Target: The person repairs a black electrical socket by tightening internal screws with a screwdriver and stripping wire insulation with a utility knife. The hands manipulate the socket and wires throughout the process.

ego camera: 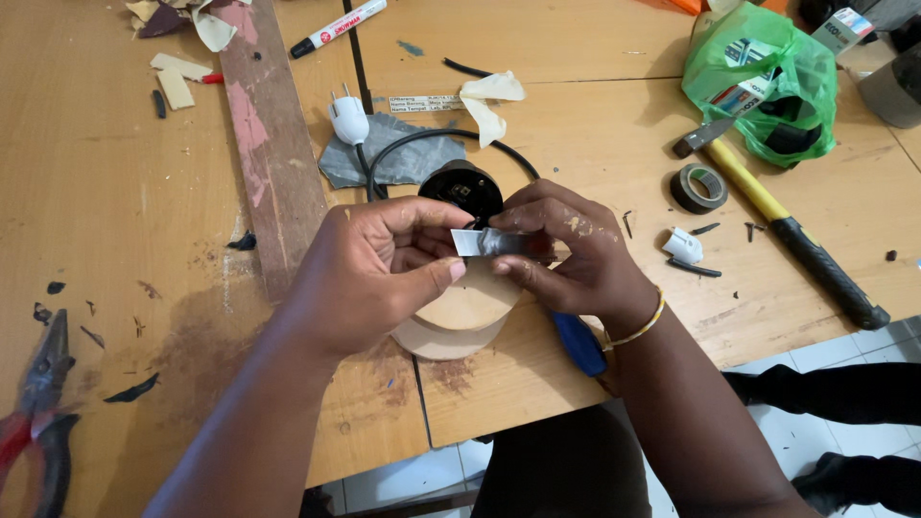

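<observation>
Clearly both hands meet mid-frame over the wooden table (115,192): the left hand (369,278) and the right hand (566,259) each pinch an end of a grey tape strip (480,242), fingertips clamped tight, above a round wooden disc (460,321) and black socket (462,187). Keeping the strip taut and flat seems wise. Upper right, a green plastic bag (758,72) holds small boxes; beside it, a tape roll (697,188)
</observation>
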